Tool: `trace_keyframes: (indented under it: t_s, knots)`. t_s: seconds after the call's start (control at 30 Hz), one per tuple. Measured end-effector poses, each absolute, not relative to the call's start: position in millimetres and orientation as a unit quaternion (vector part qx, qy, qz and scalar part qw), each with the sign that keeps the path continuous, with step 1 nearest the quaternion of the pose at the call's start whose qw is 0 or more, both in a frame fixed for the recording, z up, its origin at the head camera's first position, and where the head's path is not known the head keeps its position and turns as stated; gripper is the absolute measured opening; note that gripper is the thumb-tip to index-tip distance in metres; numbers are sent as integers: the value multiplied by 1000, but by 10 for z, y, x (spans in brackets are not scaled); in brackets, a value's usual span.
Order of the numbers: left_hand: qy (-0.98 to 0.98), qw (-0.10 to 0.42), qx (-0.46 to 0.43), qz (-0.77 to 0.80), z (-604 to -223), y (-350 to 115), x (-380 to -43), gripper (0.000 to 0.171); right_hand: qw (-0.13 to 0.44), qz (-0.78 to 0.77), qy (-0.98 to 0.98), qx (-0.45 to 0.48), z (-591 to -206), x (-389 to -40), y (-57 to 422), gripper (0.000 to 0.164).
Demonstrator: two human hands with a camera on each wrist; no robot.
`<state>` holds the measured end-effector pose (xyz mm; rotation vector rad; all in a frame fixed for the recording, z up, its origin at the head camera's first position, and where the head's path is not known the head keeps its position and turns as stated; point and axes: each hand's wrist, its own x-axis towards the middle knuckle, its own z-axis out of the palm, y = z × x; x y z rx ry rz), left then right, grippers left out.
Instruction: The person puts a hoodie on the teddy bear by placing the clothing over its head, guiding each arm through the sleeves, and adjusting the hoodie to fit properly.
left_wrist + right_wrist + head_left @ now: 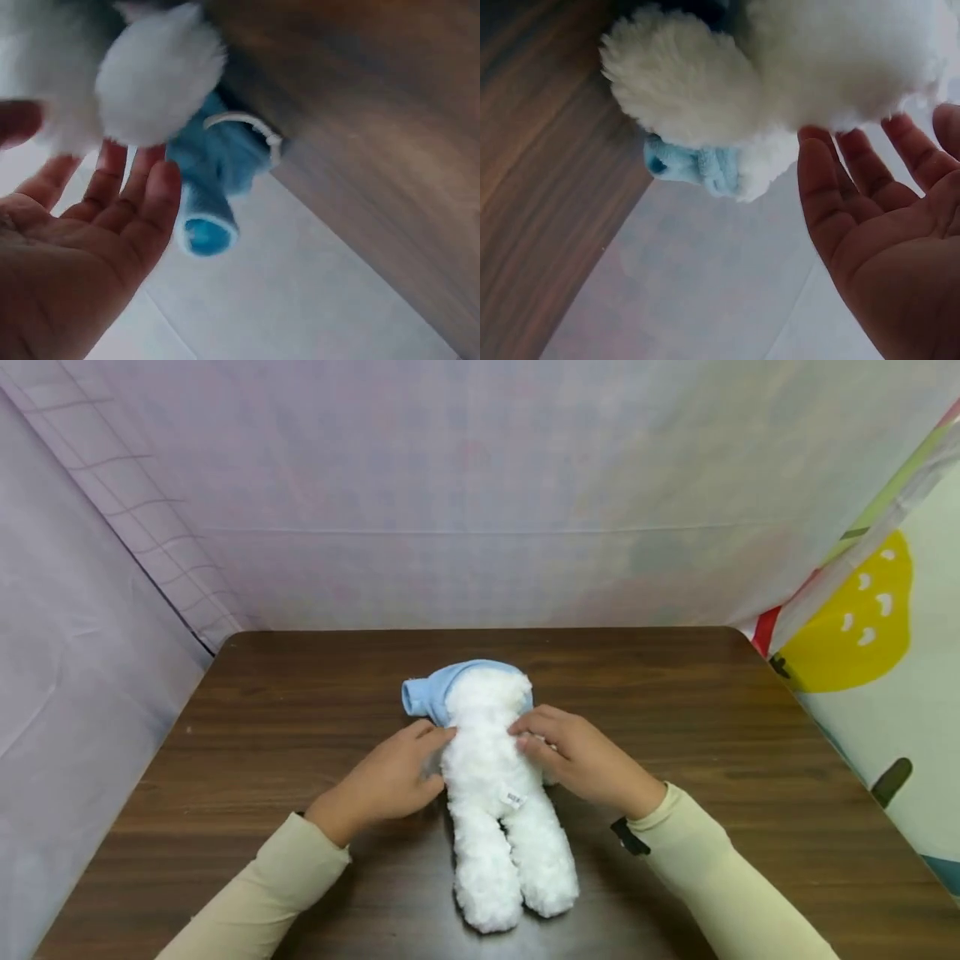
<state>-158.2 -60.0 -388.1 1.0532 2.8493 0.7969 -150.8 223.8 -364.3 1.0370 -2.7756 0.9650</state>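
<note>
A white plush toy (491, 764) is lying lengthwise on the bench (300, 710), around the middle of its width, with its two legs pointing toward the person and a small printed tag (513, 798) showing just above where the legs are parting. A light blue garment (435, 692) is bunching around the toy's far end; one tube-like part is sticking out to the left, its open end showing in the left wrist view, where a pale curved band (247, 121) is also lying against the blue cloth.

The left hand (390, 775) is resting along the toy's left side, its fingers extending loosely, slightly bent and a little apart, with the fingertips touching the plush near the blue cloth. The right hand (581, 756) is mirroring it on the other side, fingers loosely extended and fingertips touching the white fur. Neither hand is pinching anything.

Pale sleeves (731, 868) are covering both forearms, and a dark strap (628, 837) is showing at the right wrist. Behind the bench, a pale cloth (480, 485) is hanging.
</note>
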Motion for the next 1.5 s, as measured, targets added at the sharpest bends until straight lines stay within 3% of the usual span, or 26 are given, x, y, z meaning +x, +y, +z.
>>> trace_keyframes:
  t_s: [0.13,0.27,0.37,0.47,0.57,0.7,1.03,1.23,1.5]
  knots:
    - [911,-32,331,242,-3830,-488,-1576,30,25,298,-898,324,-3680,-1528,2188,14]
    - [930,-68,319,168,-3846,-348,-1567,32,65,208,-916,338,-3791,-1530,2092,17]
    - [936,-81,318,126,-3845,-275,-1590,49,106,126,-930,329,-3844,-1524,2038,36]
    - [939,-82,321,90,-3792,-225,-1665,70,106,89,-946,292,-3813,-1561,2008,66]
    - [945,-54,318,60,-3717,-195,-1769,86,61,71,-959,269,-3728,-1649,1970,96]
    - [952,9,303,49,-3656,-178,-1877,95,-9,52,-962,268,-3638,-1774,1902,110]
    - [959,49,279,15,-3613,-134,-1940,122,-91,33,-956,277,-3558,-1981,1852,121]
    - [954,52,294,38,-3619,-152,-1929,114,-69,46,-952,296,-3596,-1990,1884,118]
    - [945,-8,327,31,-3614,-134,-1856,97,-4,58,-952,300,-3662,-1921,1917,98]
